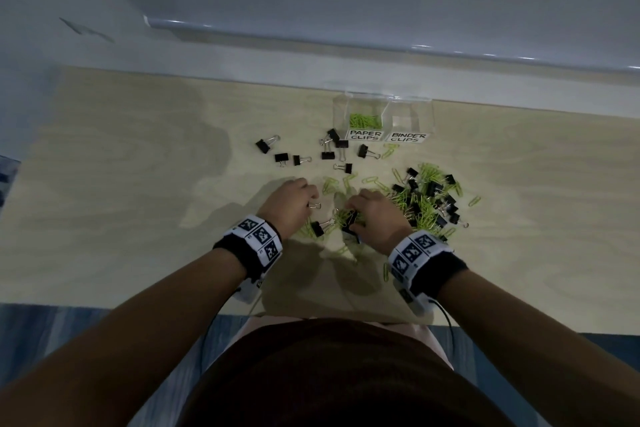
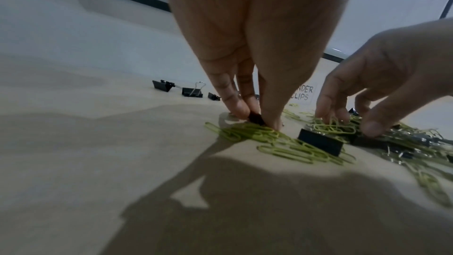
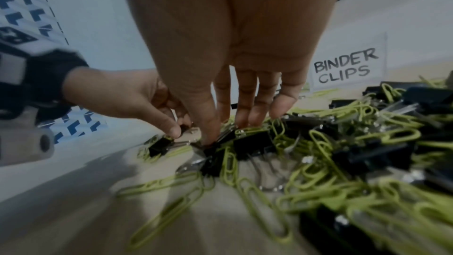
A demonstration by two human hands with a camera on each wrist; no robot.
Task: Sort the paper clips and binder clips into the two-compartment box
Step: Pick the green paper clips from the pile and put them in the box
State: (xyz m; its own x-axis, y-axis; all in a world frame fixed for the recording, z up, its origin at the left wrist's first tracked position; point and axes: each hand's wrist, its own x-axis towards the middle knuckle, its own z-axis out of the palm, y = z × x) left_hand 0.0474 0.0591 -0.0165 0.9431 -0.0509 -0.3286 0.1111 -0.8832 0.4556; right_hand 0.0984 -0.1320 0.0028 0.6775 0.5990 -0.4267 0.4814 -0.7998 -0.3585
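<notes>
My left hand (image 2: 255, 119) pinches a small black binder clip (image 2: 256, 118) on the wooden table, beside a spread of green paper clips (image 2: 289, 146). My right hand (image 3: 225, 131) reaches down into the mixed pile (image 1: 427, 201), thumb and fingers closing round a black binder clip (image 3: 230, 136) tangled with green paper clips. In the head view the left hand (image 1: 310, 204) and right hand (image 1: 353, 218) are close together at the table's middle. The clear two-compartment box (image 1: 381, 102) stands behind them; its left half, labelled PAPER CLIPS, holds green clips (image 1: 363, 121), and the BINDER CLIPS half (image 1: 412, 123) looks bare.
Several loose binder clips (image 1: 301, 159) lie between my hands and the box, to the left. More green paper clips (image 1: 346, 250) lie near my wrists. The table's front edge (image 1: 173, 308) is by my body and a white wall ledge (image 1: 346, 45) runs behind the box.
</notes>
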